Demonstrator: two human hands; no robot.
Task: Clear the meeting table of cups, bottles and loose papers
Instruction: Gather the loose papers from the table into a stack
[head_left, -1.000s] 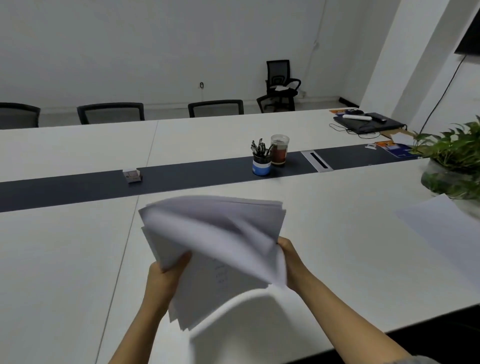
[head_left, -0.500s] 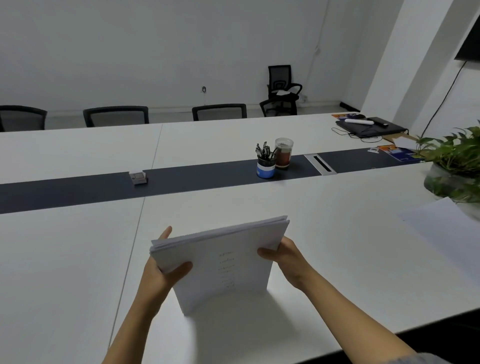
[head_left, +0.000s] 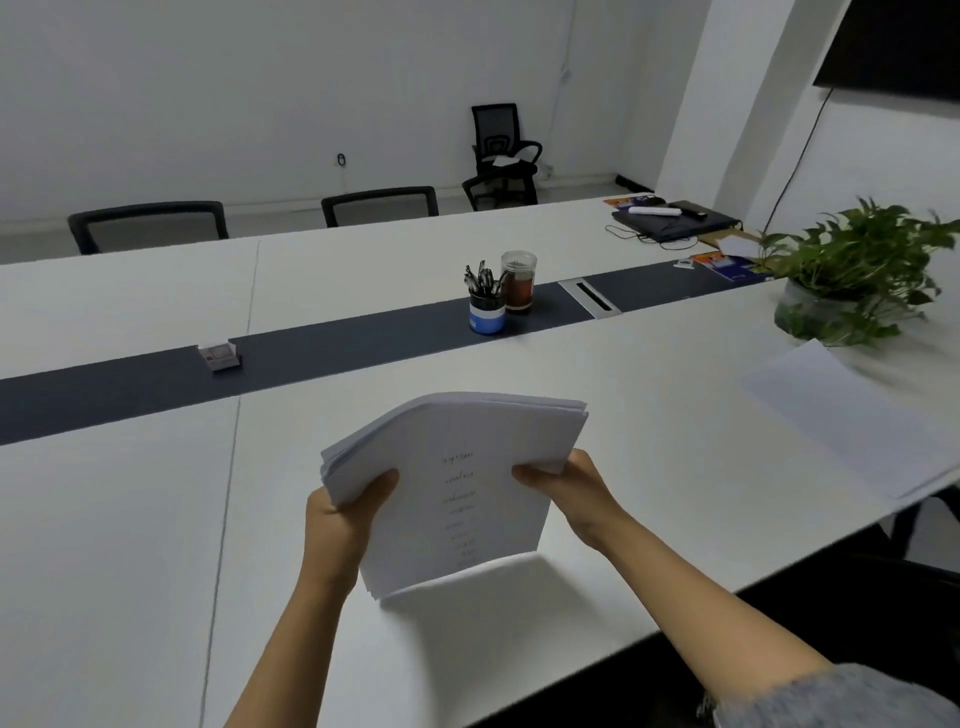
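Note:
A stack of white papers (head_left: 457, 483) with faint lines of writing stands on its lower edge on the white meeting table (head_left: 130, 545), tilted away from me. My left hand (head_left: 340, 514) grips its left side with the thumb on the front sheet. My right hand (head_left: 566, 486) grips its right side the same way. One loose white sheet (head_left: 841, 415) lies flat near the table's right edge. A clear cup with dark liquid (head_left: 518, 281) stands on the dark centre strip.
A blue pen holder (head_left: 487, 312) stands beside the cup, and a small card box (head_left: 220, 355) sits further left on the strip. A potted plant (head_left: 852, 270) is at the right. A laptop (head_left: 670, 221) and leaflets lie far right. Chairs (head_left: 379, 205) line the far side.
The fanned, loose papers were squared into a neat stack and stood on edge on the table. Both hands kept their hold, and the view shifted right.

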